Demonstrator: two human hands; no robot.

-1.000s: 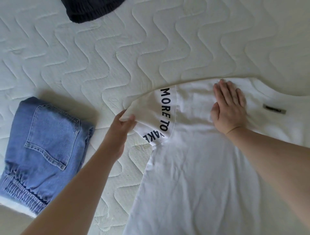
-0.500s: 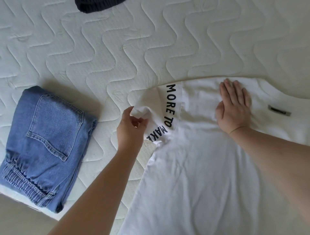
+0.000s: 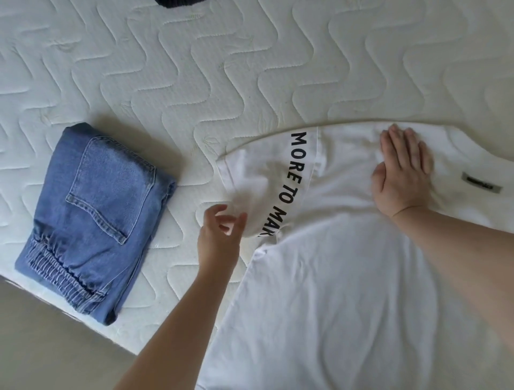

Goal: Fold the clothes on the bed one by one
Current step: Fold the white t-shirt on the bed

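White tee spread out on the bed, one hand pinning it, the other hovering loose by the sleeve.

My right hand [image 3: 403, 178] lies flat, fingers straight, pressing the white t-shirt [image 3: 347, 292] near its collar at right of centre; my left hand [image 3: 219, 236] hovers just beside the sleeve [image 3: 258, 183], fingers loosely curled, holding nothing. Quilted wavy mattress [image 3: 194, 69] has bare room across the upper frame. The tee fills the lower right, soft and creased, black lettering down the sleeve seam. Folded blue jeans [image 3: 94, 220] sit at left near the bed edge. A dark garment [image 3: 178, 2] pokes in at top, and there's a small grey label [image 3: 481, 186] on the tee.
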